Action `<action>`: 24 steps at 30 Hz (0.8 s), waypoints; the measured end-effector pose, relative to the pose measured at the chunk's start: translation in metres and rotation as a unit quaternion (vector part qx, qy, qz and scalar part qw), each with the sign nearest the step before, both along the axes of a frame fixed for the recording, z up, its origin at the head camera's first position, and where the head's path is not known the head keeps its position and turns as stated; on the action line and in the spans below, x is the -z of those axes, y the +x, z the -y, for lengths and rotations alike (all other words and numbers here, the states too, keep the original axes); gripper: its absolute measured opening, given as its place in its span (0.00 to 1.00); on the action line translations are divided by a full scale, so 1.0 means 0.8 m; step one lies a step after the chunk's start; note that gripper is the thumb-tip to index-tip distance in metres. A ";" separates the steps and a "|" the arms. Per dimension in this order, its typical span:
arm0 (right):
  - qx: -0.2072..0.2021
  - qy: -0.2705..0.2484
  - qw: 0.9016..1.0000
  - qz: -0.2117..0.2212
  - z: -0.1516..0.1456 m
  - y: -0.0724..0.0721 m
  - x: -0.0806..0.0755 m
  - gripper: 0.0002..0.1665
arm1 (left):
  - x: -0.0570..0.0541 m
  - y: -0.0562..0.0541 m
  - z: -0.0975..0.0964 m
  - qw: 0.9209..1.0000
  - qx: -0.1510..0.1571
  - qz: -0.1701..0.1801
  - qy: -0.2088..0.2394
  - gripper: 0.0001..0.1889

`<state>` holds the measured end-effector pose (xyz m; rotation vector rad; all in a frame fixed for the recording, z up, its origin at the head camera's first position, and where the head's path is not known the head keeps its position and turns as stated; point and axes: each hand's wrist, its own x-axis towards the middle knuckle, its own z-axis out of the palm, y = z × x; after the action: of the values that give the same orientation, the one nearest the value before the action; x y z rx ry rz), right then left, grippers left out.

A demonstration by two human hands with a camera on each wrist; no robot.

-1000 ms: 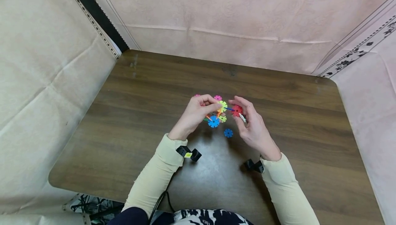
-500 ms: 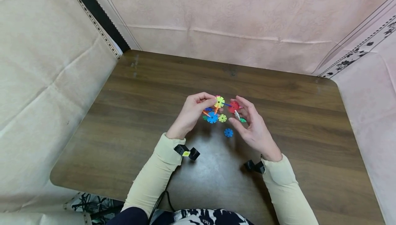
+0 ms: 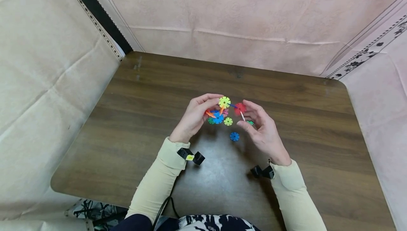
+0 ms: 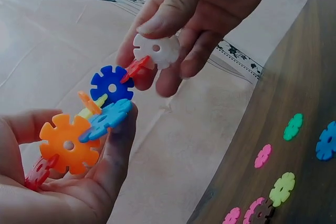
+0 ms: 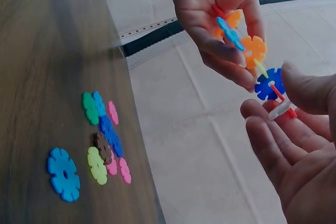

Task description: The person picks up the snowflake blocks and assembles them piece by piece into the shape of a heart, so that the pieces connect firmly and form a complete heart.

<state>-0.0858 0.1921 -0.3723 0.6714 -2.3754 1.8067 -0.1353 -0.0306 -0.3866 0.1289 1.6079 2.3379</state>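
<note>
Over the last second I have shifted the chain of notched discs [image 4: 109,121] a little left and toward the far side, and turned it: from above, the white disc [image 4: 168,51] now shows nearly edge-on, where it showed broader. My left hand [image 3: 194,115] has gone with it, thumb and fingers pinched on the chain by the yellow disc [image 3: 224,99]. My right hand [image 3: 262,129] has barely moved; its thumb stands apart from the fingers, with the white disc and the red disc [image 3: 240,105] between, and I can't tell how firmly it touches them. The chain hangs between my hands, above the table [image 3: 159,82]. The white disc looks slotted to the red, so I judge that join is holding as I turn things. The loose blue disc [image 5: 59,174] lies where it was, nearer me.
</note>
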 end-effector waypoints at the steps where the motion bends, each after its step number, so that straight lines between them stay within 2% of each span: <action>1: 0.003 0.000 1.000 0.001 -0.001 0.000 0.000 0.39 | 0.000 0.000 0.000 1.000 0.005 -0.001 0.004 0.15; 8: 0.005 0.005 1.000 0.001 -0.005 -0.004 0.005 0.40 | 0.001 -0.001 0.002 1.000 0.018 -0.003 0.025 0.15; 18: 0.001 -0.005 1.000 -0.003 -0.014 -0.018 0.036 0.41 | 0.001 -0.003 0.004 0.999 -0.002 0.015 0.044 0.13; 24: 0.003 -0.003 1.000 0.001 -0.014 -0.019 0.037 0.40 | 0.001 -0.003 0.004 0.998 -0.010 0.010 0.057 0.12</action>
<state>-0.1008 0.2036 -0.4018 0.6606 -2.3698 1.8122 -0.1377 -0.0339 -0.3876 0.1141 1.4735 2.4381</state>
